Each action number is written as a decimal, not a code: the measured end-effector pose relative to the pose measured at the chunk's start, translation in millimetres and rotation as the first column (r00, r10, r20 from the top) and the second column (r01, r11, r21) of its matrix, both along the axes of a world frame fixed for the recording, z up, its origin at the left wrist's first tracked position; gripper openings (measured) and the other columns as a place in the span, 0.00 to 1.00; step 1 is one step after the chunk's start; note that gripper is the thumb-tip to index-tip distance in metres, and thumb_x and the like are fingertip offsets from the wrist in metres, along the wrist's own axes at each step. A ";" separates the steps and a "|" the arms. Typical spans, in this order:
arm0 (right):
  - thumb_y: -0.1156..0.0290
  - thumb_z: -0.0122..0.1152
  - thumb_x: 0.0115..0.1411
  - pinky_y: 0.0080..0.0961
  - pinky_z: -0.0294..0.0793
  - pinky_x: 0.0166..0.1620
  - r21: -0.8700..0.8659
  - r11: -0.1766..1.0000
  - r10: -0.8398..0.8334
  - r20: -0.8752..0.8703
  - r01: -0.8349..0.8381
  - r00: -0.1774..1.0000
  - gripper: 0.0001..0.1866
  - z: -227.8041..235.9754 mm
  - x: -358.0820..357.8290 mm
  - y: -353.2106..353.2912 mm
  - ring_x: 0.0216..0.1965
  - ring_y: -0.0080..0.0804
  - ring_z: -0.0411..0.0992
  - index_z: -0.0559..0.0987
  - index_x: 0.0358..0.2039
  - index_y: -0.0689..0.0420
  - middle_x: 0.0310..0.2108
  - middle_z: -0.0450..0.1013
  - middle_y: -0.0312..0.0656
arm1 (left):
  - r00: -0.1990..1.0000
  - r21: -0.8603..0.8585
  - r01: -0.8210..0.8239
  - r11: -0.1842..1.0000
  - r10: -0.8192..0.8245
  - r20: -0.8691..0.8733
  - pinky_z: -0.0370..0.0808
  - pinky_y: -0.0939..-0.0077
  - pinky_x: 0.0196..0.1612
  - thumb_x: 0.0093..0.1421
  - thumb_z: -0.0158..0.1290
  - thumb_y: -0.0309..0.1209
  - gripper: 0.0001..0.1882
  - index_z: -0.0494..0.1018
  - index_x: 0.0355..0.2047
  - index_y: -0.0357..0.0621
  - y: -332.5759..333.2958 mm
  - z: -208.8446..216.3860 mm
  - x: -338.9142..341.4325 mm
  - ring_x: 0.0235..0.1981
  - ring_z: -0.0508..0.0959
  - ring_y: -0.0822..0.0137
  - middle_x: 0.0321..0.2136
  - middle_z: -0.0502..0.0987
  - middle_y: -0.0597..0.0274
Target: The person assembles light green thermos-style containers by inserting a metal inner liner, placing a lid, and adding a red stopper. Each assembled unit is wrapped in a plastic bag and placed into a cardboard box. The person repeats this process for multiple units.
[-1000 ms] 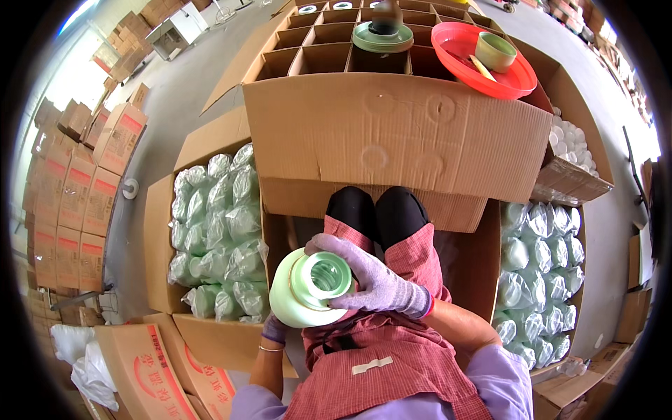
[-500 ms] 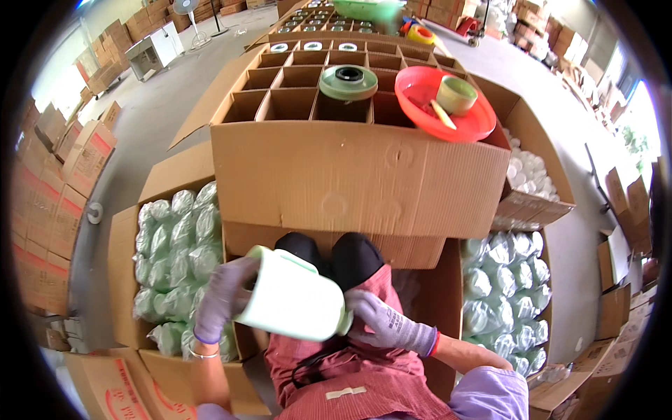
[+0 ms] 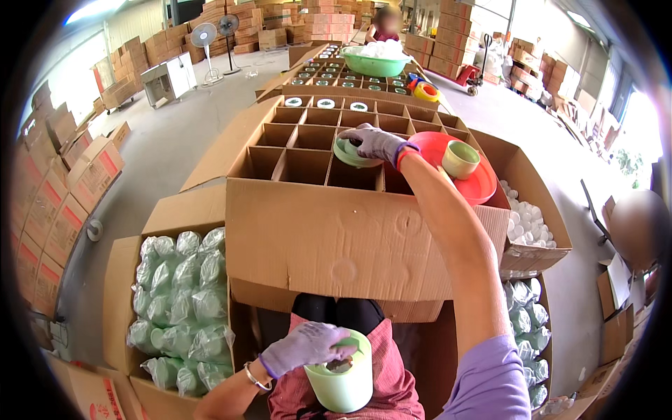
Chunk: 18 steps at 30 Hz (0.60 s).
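Observation:
On my lap stands a pale green cylindrical container (image 3: 343,388), its wide mouth facing up. My left hand (image 3: 304,348), in a grey glove, grips it at the rim with fingers inside the mouth. Beyond the lap, my right hand (image 3: 378,143), also gloved, reaches down into a round pale green dish (image 3: 357,161) resting on the cardboard dividers. Its fingers are curled, and what they pinch is hidden. To its right lies a red plastic basin (image 3: 479,189), partly behind my forearm, holding a small pale green cup (image 3: 460,159).
A large divided carton (image 3: 364,231) stands in front of me, with white-rimmed tops in its far cells. Boxes of bagged green containers (image 3: 182,308) flank me. White caps (image 3: 528,220) fill a box at right. Further off are a green basin (image 3: 374,64) and a person (image 3: 385,28).
My right hand has left the container's narrow end and moved forward to the green dish. The container has turned from lying sideways to upright, still in my left hand. The view has tilted up.

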State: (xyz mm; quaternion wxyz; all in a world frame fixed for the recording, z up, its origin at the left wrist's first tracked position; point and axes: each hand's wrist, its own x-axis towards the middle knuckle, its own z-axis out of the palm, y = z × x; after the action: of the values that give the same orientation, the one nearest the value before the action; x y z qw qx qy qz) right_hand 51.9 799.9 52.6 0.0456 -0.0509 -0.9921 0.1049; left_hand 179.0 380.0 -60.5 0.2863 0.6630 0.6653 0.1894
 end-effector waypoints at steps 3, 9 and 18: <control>0.65 0.67 0.50 0.48 0.74 0.51 0.216 0.964 0.243 -0.491 -0.153 0.837 0.26 2.1 14.4 -68.1 0.48 0.54 0.70 0.75 0.52 0.43 0.48 0.69 0.51 | 0.760 0.269 -0.581 0.768 0.393 0.518 0.77 0.73 0.33 0.63 0.57 0.39 0.16 0.75 0.47 0.44 -14.5 -0.8 -24.0 0.29 0.78 0.72 0.28 0.77 0.63; 0.62 0.64 0.54 0.39 0.76 0.42 0.203 0.941 0.340 -0.560 -0.272 0.756 0.28 -18.3 142.4 -239.6 0.37 0.51 0.73 0.72 0.54 0.56 0.42 0.69 0.50 | 0.017 0.170 -0.688 0.706 -0.219 0.976 0.68 0.60 0.62 0.68 0.39 0.58 0.37 0.52 0.69 0.47 15.3 50.3 -36.9 0.64 0.64 0.63 0.65 0.60 0.58; 0.69 0.58 0.63 0.28 0.80 0.40 -0.912 0.280 0.148 -0.266 -0.298 0.953 0.18 -128.2 205.1 -234.5 0.35 0.31 0.78 0.74 0.51 0.61 0.37 0.78 0.41 | 0.975 0.739 -0.013 0.674 0.171 -0.139 0.70 0.52 0.57 0.45 0.64 0.54 0.34 0.78 0.51 0.54 -13.0 42.5 -25.1 0.54 0.72 0.45 0.57 0.72 0.53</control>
State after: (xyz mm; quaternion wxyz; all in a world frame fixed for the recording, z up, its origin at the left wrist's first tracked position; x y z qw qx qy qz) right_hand 257.0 565.3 -75.5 0.0559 0.0782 -0.7342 0.6721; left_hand 154.0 367.1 -18.0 -0.0805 0.7026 0.5912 0.3878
